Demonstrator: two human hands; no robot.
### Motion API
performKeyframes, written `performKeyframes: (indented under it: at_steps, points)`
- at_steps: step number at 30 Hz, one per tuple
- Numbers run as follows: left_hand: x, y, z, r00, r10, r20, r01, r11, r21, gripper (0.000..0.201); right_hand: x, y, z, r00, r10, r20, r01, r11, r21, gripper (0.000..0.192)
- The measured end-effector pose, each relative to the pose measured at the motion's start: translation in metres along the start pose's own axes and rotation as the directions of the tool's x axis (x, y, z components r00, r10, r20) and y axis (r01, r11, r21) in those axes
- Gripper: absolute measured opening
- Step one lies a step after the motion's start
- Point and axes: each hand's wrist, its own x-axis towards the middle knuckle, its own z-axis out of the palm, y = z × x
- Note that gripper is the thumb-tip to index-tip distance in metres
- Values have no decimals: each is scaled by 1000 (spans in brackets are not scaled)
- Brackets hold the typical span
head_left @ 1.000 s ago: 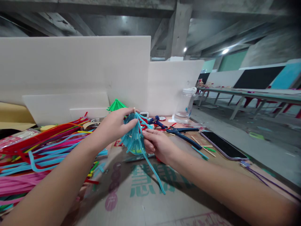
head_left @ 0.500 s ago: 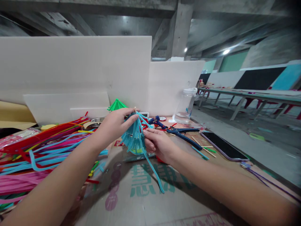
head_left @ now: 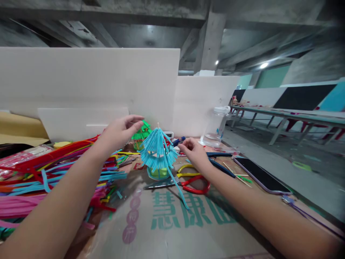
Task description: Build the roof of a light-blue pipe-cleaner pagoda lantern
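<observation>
From where I stand, the blue model (head_left: 157,147) is the middle of everything: two shaggy tiers of fuzzy strips over a small base, upright on the printed sheet (head_left: 172,241) that covers part of the desk (head_left: 307,202), with a pale stick (head_left: 158,125) poking from its peak. Neither hand touches it. The left hand (head_left: 125,129) hangs to its left, thumb and fingers loosely spread, and I see nothing between them; it is just beside a green model (head_left: 139,135), which stands behind and left of the blue one. The right hand (head_left: 195,151) is to the blue model's right, fingers curled in, and I cannot tell whether that grip is pinching anything.

My reading is that the step in hand is dressing the upper tier. One long blue strand (head_left: 181,192) dangles off the model's front, down over the sheet, well past its neighbours. Any next move on that strand, I judge, calls for steadying the model by its peak and a light pinch, so the other strips stay put. A cutting tool (head_left: 163,183) lies in front of the model; the heap of coloured strips (head_left: 56,174) spreads to its left.
</observation>
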Motion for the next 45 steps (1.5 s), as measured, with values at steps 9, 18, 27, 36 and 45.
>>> performKeyframes:
  at_steps: [9, 18, 27, 36, 45]
  points:
    - [0, -12, -35, 991, -120, -55, 124, 989, 77, 41, -13, 43, 7, 983, -68, 172, 123, 935, -333, 11]
    - [0, -10, -29, 997, -82, 0, 82, 994, 72, 38, -11, 49, 6, 969, -61, 238, 167, 873, -458, 21]
    - [2, -14, -21, 1000, -28, 13, 26, 989, 143, 39, -11, 44, 5, 959, -40, 282, 162, 891, -424, 19]
    - [0, -3, -17, 994, -52, -97, 71, 976, 206, 41, -8, 42, 7, 993, -7, 119, 46, 943, -331, 15]
    - [0, -1, -16, 990, -126, -67, 113, 978, -178, 13, -4, 47, 7, 996, -46, 80, 62, 976, -210, 12]
